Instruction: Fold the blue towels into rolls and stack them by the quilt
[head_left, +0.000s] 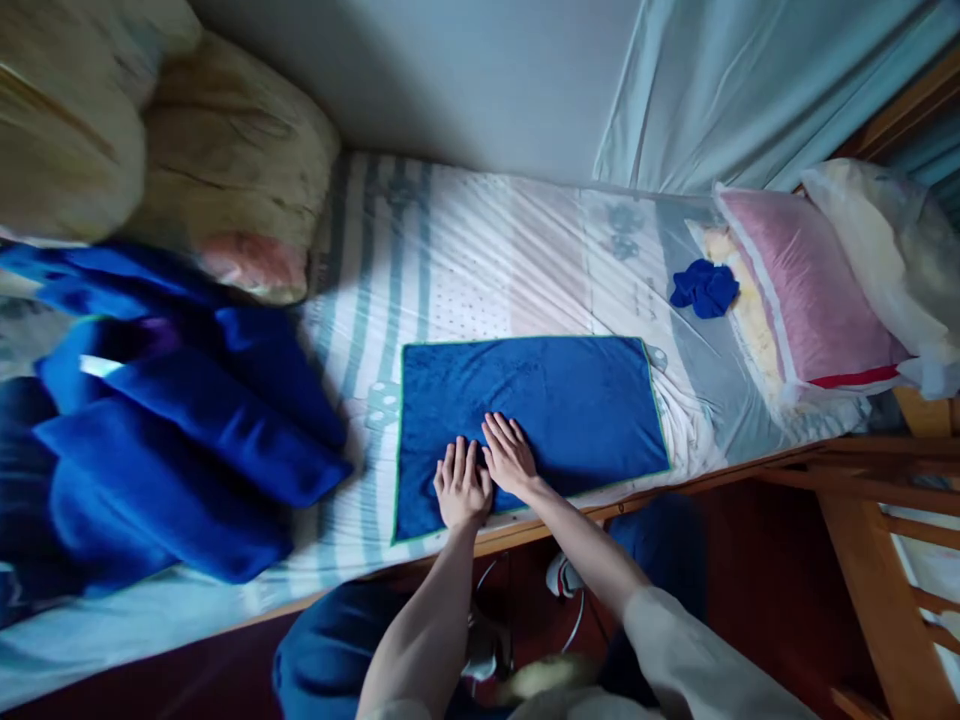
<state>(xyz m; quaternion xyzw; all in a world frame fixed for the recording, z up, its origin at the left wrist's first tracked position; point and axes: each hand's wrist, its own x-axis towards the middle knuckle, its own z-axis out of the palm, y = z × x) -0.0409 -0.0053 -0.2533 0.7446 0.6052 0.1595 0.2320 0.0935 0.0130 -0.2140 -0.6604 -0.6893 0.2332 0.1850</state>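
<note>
Blue, with a thin green edge, the towel lies spread flat on the bed, near the front edge of the mattress, with its long side along that edge. Both hands rest on the towel, side by side, at its near edge and a little left of its middle. The left hand lies flat with the palm down and the fingers straight and close together, pointing away from the person. The right hand is also flat and open, just beside the left one and slightly further onto the cloth; the two hands touch or almost touch, I cannot tell which. Neither hand grips anything; they only press on the fabric.

The bed has a sheet with pale stripes. On the left side lies a pile of blue bedding, close to the towel but apart from it. Behind this pile are two yellowish cushions. On the right, a small crumpled blue cloth lies on the sheet, well apart from the towel, just beside a pink pillow. A white pillow lies next to the pink one. The wooden frame shows at the right.
</note>
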